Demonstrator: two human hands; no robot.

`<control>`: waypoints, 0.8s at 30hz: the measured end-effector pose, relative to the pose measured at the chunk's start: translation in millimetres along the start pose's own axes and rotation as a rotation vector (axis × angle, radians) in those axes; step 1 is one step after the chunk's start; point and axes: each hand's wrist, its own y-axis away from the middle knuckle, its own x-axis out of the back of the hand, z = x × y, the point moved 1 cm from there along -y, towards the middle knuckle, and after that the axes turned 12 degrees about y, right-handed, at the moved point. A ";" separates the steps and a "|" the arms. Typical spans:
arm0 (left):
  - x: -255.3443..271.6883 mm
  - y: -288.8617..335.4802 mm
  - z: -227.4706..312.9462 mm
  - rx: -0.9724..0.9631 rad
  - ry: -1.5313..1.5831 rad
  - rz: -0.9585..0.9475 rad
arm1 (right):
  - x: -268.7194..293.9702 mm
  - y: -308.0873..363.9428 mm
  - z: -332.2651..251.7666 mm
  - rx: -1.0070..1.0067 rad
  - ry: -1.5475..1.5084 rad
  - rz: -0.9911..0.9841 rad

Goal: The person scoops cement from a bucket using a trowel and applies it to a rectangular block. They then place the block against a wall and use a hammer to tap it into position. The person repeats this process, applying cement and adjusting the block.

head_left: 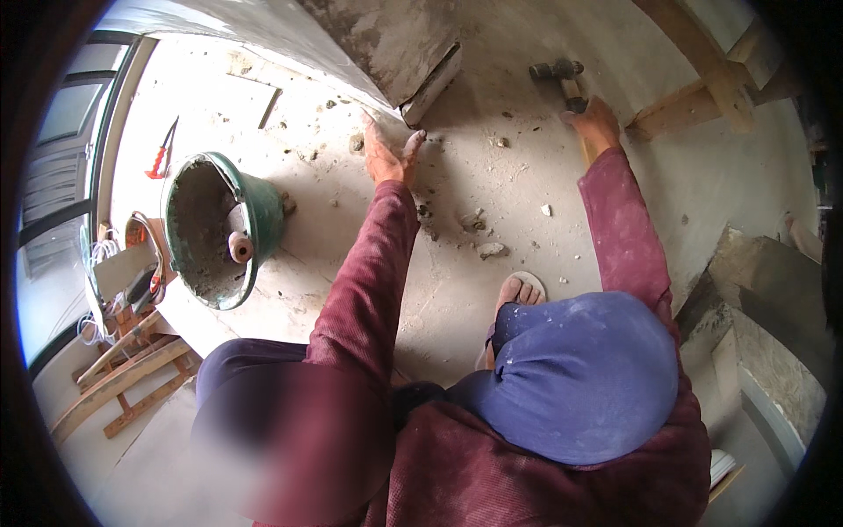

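My right hand [599, 127] is wrapped round the wooden handle of a hammer [557, 72], held out at the far right with its dark head low over the floor. My left hand [391, 160] reaches to the foot of a wall corner [386, 53], thumb and fingers spread to either side of it. Its fingertips are at the corner's lower edge; whether they press on it cannot be made out. A narrow strip [432, 86] runs along the base on the corner's right side. Broken bits of mortar [493, 250] lie on the dusty floor [351, 228] between my arms.
At left stands a green bucket [272, 215] with grey residue and a wooden-handled tool [239, 247] inside. Beyond it lies a red-handled tool [158, 163]. Wooden pieces [132, 386] and coiled cable [98, 255] sit by the window. Timber braces [694, 105] block the far right.
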 end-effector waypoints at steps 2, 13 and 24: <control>-4.6 -2.5 1.7 -0.052 -0.039 -0.019 | -10.6 -9.7 5.1 0.011 -0.134 -0.004; -6.6 -31.1 4.3 -0.092 0.069 -0.019 | 47.5 179.4 -22.9 0.240 -1.493 0.413; -13.4 -41.2 17.6 -0.016 0.121 0.062 | -14.5 202.5 -24.0 -0.306 -2.076 -0.103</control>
